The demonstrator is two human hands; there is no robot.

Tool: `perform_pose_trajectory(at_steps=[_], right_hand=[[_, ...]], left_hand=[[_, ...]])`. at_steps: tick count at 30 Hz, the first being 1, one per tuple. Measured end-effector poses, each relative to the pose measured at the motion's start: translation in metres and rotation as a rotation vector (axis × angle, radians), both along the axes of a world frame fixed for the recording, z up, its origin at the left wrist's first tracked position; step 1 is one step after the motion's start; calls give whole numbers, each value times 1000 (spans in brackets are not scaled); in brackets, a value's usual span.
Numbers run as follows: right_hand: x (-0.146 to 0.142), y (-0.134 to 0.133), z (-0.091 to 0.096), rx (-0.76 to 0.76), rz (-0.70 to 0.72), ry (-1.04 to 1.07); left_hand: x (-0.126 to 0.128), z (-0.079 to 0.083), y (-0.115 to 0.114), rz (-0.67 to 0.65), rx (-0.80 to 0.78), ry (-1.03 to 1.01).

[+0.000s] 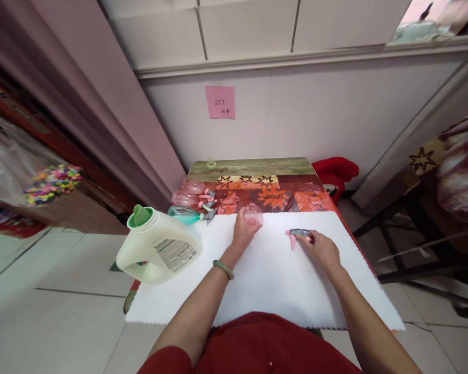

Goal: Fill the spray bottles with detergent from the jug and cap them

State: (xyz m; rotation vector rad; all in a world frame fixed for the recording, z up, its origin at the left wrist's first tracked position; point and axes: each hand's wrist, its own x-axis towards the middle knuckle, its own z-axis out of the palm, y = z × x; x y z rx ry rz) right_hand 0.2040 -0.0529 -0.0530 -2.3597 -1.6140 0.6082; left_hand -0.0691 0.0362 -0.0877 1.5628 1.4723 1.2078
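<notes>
My left hand (244,231), with a green bangle (223,269) on its wrist, is wrapped round a clear pink spray bottle body (254,214) above the white mat (273,280). No spray head sits on that bottle. To the right, my right hand (323,249) grips a grey and pink trigger spray head (298,234) at its right end, on or just over the mat. The pink trigger points toward me. Left of my left hand stands a cream jug (158,246) with a handle and an uncovered green spout.
Several pink spray bottles (187,193) and a green spray bottle (186,214) lie at the table's left edge. A small greenish cap (211,163) rests at the back. Behind the table's right corner is a red plush item (335,174). A pink note (220,102) hangs on the wall.
</notes>
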Motion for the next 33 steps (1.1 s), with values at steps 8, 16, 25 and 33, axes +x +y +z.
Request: perform_pose_trajectory(at_steps=[8, 16, 25, 33], right_hand=[[11, -15, 14, 91, 49, -237], [-4, -28, 33, 627, 145, -76], [-65, -41, 11, 720, 636, 133], [-62, -55, 10, 591, 671, 176]], left_hand=[[-25, 36, -63, -1, 398, 287], [-143, 90, -155, 587, 568, 564], [-244, 81, -161, 895, 0, -144], [-245, 68, -127, 969, -18, -191]])
